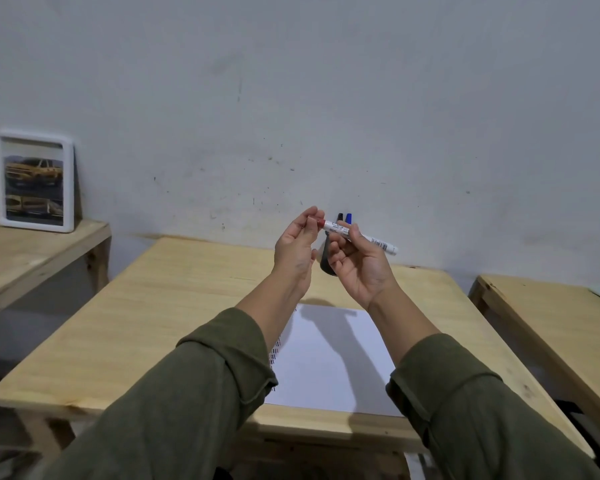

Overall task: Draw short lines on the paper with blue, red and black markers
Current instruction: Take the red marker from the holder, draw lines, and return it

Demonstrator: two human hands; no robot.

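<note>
My right hand [359, 268] holds a white-barrelled red marker [361, 237] up above the table, its red end pointing left. My left hand [297, 251] pinches that red end [320, 222] between thumb and fingertips. Behind my hands a dark holder [326, 263] stands on the table with the black marker [340, 216] and the blue marker [349, 218] upright in it. The white paper [329, 358] lies flat on the wooden table [146, 327], below my forearms, with short marks in a column down its left edge.
A white-framed picture of cars [35, 180] leans against the wall on a side table [32, 251] at the left. Another wooden table [561, 327] stands at the right. The grey wall runs close behind the table.
</note>
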